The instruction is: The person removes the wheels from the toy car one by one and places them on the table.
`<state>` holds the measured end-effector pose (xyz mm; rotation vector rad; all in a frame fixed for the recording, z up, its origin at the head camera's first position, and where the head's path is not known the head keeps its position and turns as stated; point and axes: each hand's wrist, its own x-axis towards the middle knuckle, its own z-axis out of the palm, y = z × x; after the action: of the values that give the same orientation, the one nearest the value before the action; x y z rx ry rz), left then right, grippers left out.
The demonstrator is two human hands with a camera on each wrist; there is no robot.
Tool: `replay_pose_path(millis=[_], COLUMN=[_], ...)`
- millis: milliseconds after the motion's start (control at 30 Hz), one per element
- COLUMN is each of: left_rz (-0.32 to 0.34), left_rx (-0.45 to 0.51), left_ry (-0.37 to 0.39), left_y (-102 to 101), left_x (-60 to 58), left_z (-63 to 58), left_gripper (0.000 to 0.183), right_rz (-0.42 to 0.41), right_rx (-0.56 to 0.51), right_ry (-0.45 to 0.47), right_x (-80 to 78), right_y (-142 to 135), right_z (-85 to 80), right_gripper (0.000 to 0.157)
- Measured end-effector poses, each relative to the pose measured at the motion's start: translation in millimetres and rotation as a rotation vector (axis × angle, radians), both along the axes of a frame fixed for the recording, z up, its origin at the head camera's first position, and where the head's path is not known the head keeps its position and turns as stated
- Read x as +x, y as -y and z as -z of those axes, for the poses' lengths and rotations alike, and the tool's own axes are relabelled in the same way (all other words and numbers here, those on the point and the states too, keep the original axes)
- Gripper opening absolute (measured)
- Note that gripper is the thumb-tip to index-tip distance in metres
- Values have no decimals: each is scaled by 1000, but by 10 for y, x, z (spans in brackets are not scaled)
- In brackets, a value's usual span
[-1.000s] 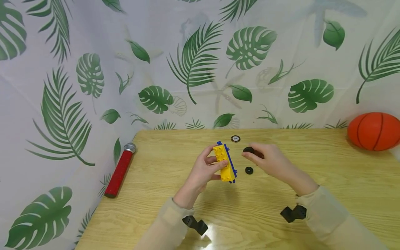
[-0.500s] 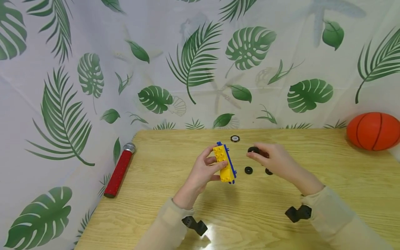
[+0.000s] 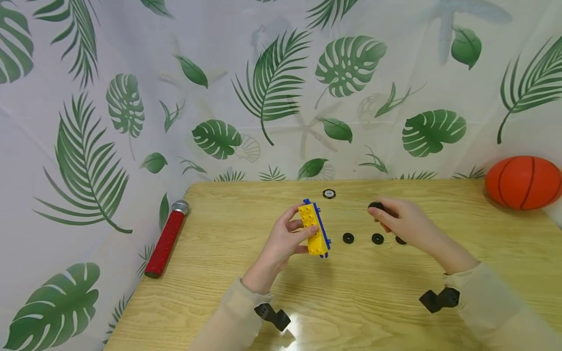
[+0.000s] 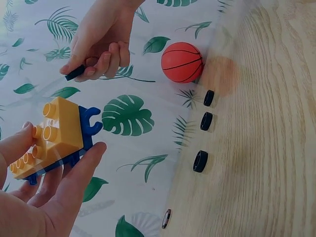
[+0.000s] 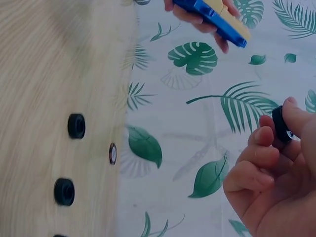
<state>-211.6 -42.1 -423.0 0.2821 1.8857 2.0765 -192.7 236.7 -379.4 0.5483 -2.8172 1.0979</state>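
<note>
My left hand (image 3: 287, 239) grips a toy car body (image 3: 313, 229) made of yellow studded blocks on a blue base. It is held above the table, and blue axle clips (image 4: 91, 121) show along the base in the left wrist view. My right hand (image 3: 406, 222) pinches a small black toy wheel (image 5: 282, 123) between thumb and fingers, to the right of the car body. Below that hand, several more black wheels lie flat in a row, among them a left one (image 3: 348, 238) and a middle one (image 3: 377, 239). The rightmost wheel (image 3: 400, 240) is partly covered by my right hand.
A round poker chip (image 3: 329, 194) lies near the back edge of the wooden table (image 3: 246, 209). At the left edge is a red microphone (image 3: 167, 239). An orange toy basketball (image 3: 523, 183) sits at the back right, against the leaf-print curtain (image 3: 281, 141).
My right hand has moved to the right with the wheel in its fingers, uncovering wheels on the table beneath it. The left hand and the car body have stayed about where they were.
</note>
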Motion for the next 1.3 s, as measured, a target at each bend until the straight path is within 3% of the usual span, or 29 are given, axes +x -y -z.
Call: replay_pose_path(millis=[300,600,867,1133,1300], left_rz=[-6,-19,-18,-14,-13], left_rx=[-7,-13,3,-5,-5], left_ry=[10,17,28,21,25], left_y=[9,16,18,6,-6], left_x=[5,6,16,-5,-13], left_z=[0,9,27,27,19], left_gripper=[64,64,64,65,64], right_rz=[-3,54,55,133,174], right_rx=[-101,-192,-259,-315,-254], right_ry=[155,321,324,432,472], right_x=[11,-26,-82,-174,-224], right_y=[-354,-647,-938,-1232,-1380], right_z=[111,190,336,520,638], right_gripper=[39,51,37,24,29])
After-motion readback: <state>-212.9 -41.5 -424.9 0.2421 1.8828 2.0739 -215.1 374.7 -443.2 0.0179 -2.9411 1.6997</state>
